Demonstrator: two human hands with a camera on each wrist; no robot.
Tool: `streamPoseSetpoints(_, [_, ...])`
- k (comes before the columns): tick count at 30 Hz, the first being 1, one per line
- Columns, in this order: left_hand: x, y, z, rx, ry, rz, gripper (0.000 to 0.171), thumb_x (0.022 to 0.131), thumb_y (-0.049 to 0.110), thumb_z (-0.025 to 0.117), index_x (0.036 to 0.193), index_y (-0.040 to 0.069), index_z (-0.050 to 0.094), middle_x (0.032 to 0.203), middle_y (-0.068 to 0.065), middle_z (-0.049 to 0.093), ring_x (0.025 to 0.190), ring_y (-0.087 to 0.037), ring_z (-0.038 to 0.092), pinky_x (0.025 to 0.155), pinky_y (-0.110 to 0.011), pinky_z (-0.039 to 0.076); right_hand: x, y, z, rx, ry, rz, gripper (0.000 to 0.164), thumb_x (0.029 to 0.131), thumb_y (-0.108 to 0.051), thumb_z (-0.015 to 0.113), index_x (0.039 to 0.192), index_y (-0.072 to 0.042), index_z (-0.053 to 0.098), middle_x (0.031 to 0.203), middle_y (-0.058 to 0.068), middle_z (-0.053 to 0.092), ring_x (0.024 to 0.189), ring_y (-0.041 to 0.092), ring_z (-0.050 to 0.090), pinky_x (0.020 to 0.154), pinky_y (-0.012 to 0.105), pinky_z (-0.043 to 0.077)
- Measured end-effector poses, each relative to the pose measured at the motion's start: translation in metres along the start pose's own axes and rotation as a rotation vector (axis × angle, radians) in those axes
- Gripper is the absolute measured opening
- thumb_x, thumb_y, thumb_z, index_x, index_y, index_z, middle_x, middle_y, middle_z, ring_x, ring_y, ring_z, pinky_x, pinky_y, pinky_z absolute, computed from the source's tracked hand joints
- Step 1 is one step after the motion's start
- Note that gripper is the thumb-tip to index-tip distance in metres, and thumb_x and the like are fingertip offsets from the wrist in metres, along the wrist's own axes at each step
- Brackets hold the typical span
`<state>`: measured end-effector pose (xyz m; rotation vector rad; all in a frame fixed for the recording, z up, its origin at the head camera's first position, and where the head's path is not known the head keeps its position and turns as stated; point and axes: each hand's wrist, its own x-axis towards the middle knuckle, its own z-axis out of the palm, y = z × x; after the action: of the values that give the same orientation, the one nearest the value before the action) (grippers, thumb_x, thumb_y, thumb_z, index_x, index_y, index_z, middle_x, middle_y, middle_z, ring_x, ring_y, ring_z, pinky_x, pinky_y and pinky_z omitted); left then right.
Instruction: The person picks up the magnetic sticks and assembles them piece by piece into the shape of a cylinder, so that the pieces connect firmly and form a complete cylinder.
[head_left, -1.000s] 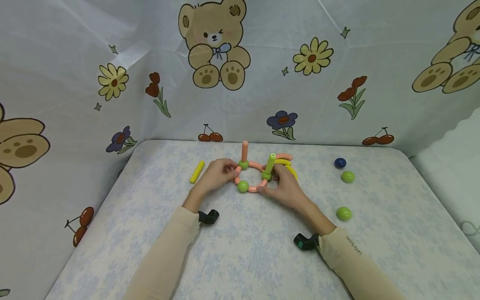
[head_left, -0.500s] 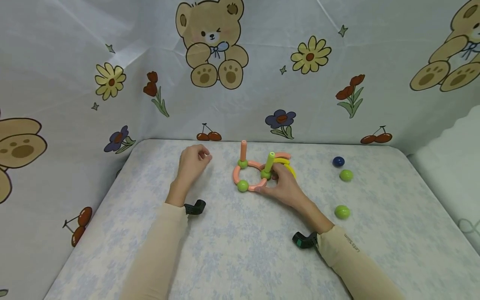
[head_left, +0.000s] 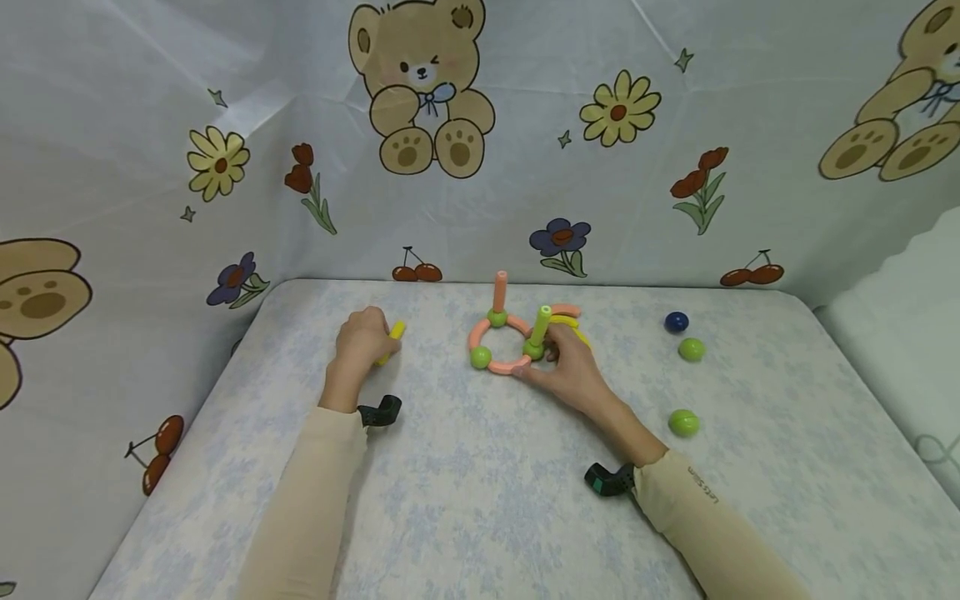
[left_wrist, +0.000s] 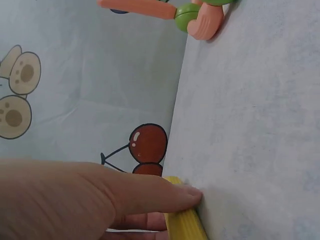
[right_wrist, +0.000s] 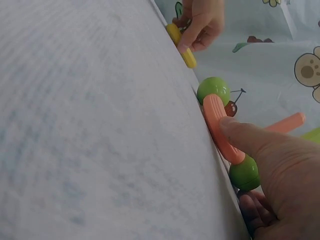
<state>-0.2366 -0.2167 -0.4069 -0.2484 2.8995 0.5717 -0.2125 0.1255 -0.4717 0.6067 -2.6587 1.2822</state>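
Note:
At the table's left, my left hand pinches a straight yellow rod between thumb and fingers, close over the cloth. My right hand grips the right side of a ring of pink curved sticks joined by green balls. Its thumb presses a pink curved stick while its other fingers curl by a green ball. Two rods stand up from the ring: a pink rod at the back and a light green rod beside my right hand. Part of the ring is hidden behind that hand.
Behind my right hand lie a loose pink curved piece and yellow curved pieces. Farther right are a dark blue ball and two green balls, one nearer. A printed curtain hangs along the table's back edge.
My left hand has let go of the ring, moved left and taken hold of the yellow rod. The ring has turned slightly in my right hand, which has stayed about in place.

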Motion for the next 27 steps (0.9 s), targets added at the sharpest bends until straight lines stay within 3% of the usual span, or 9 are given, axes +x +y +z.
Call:
streamPoseSetpoints(3, [0.000, 0.005, 0.002, -0.083, 0.048, 0.060, 0.020, 0.094, 0.019, 0.076, 0.099, 0.002, 0.067, 0.101, -0.017, 0.070, 0.081, -0.028, 0.063, 0.069, -0.036, 0.053, 0.000, -0.001, -0.001, -0.005, 0.001, 0.015, 0.045, 0.083, -0.023, 0.092, 0.113, -0.014, 0.060, 0.099, 0.006, 0.060, 0.088, 0.024, 0.053, 0.079, 0.037, 0.044])
streamPoseSetpoints(7, [-0.001, 0.016, 0.008, -0.271, 0.120, 0.232, 0.021, 0.095, 0.017, 0.079, 0.100, 0.002, 0.066, 0.097, -0.014, 0.069, 0.086, -0.027, 0.064, 0.074, -0.035, 0.053, -0.001, -0.002, -0.002, -0.009, -0.003, 0.023, 0.045, 0.084, -0.023, 0.092, 0.114, -0.013, 0.060, 0.100, 0.007, 0.060, 0.088, 0.024, 0.052, 0.079, 0.037, 0.043])
streamPoseSetpoints(10, [-0.003, 0.028, 0.011, -0.398, 0.133, 0.363, 0.023, 0.092, 0.015, 0.083, 0.102, 0.002, 0.067, 0.097, -0.013, 0.071, 0.088, -0.026, 0.067, 0.077, -0.036, 0.056, 0.000, -0.002, -0.002, -0.009, -0.003, 0.024, 0.044, 0.085, -0.024, 0.091, 0.113, -0.012, 0.060, 0.099, 0.008, 0.059, 0.089, 0.025, 0.052, 0.080, 0.037, 0.043])
streamPoseSetpoints(13, [-0.006, 0.039, 0.013, -0.481, 0.103, 0.465, 0.024, 0.090, 0.015, 0.085, 0.104, 0.004, 0.068, 0.098, -0.011, 0.073, 0.088, -0.023, 0.069, 0.081, -0.036, 0.058, -0.001, -0.002, -0.002, 0.000, -0.001, 0.021, 0.044, 0.084, -0.024, 0.092, 0.112, -0.012, 0.059, 0.099, 0.008, 0.059, 0.088, 0.025, 0.053, 0.080, 0.037, 0.044])
streamPoseSetpoints(17, [-0.012, 0.051, 0.017, -0.519, 0.058, 0.585, 0.026, 0.090, 0.017, 0.087, 0.106, 0.009, 0.069, 0.099, -0.006, 0.074, 0.090, -0.019, 0.071, 0.084, -0.036, 0.059, -0.001, 0.001, -0.001, 0.002, 0.008, 0.006, 0.044, 0.085, -0.025, 0.092, 0.110, -0.011, 0.059, 0.099, 0.008, 0.060, 0.088, 0.025, 0.054, 0.079, 0.037, 0.044])
streamPoseSetpoints(20, [-0.016, 0.059, 0.020, -0.525, 0.064, 0.659, 0.023, 0.090, 0.019, 0.087, 0.105, 0.013, 0.070, 0.097, -0.002, 0.074, 0.088, -0.016, 0.071, 0.083, -0.037, 0.059, -0.001, 0.001, -0.001, 0.000, 0.009, 0.004, 0.044, 0.085, -0.025, 0.091, 0.110, -0.011, 0.058, 0.099, 0.008, 0.060, 0.087, 0.025, 0.054, 0.079, 0.037, 0.044])
streamPoseSetpoints(23, [-0.018, 0.065, 0.025, -0.537, 0.059, 0.705, 0.021, 0.090, 0.020, 0.087, 0.103, 0.015, 0.071, 0.095, 0.001, 0.074, 0.086, -0.015, 0.070, 0.082, -0.037, 0.059, -0.001, -0.001, -0.002, 0.003, 0.006, 0.010, 0.044, 0.085, -0.025, 0.092, 0.110, -0.011, 0.058, 0.099, 0.008, 0.060, 0.087, 0.026, 0.054, 0.078, 0.038, 0.044])
streamPoseSetpoints(27, [-0.017, 0.069, 0.032, -0.486, -0.021, 0.730, 0.021, 0.090, 0.018, 0.087, 0.103, 0.016, 0.070, 0.093, 0.002, 0.073, 0.085, -0.013, 0.069, 0.081, -0.034, 0.058, 0.000, 0.000, -0.002, -0.001, 0.006, 0.005, 0.045, 0.085, -0.026, 0.092, 0.111, -0.011, 0.059, 0.098, 0.008, 0.060, 0.086, 0.025, 0.053, 0.078, 0.038, 0.044])
